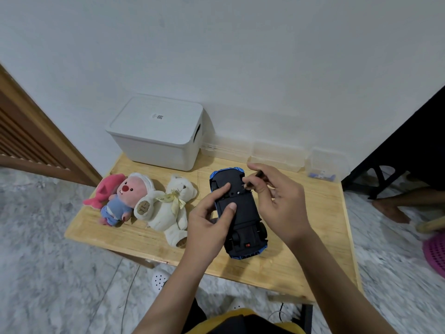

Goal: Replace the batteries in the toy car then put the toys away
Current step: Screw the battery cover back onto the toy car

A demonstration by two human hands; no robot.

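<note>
Toy car [240,213], boxy black plastic underside

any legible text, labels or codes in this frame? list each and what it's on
"Love you": ribbon tied on the white teddy bear, small and partly folded.
"I love you": round patch on the teddy bear's foot, handwritten style, only just readable.
Sticker on the white storage box lid: a QR-type code and tiny print, too small to read.
Toy car underside: no readable text.

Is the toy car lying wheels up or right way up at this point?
Wheels up. The toy car shows its black underside, wheels and a red switch; the left hand steadies it on the table.
</note>
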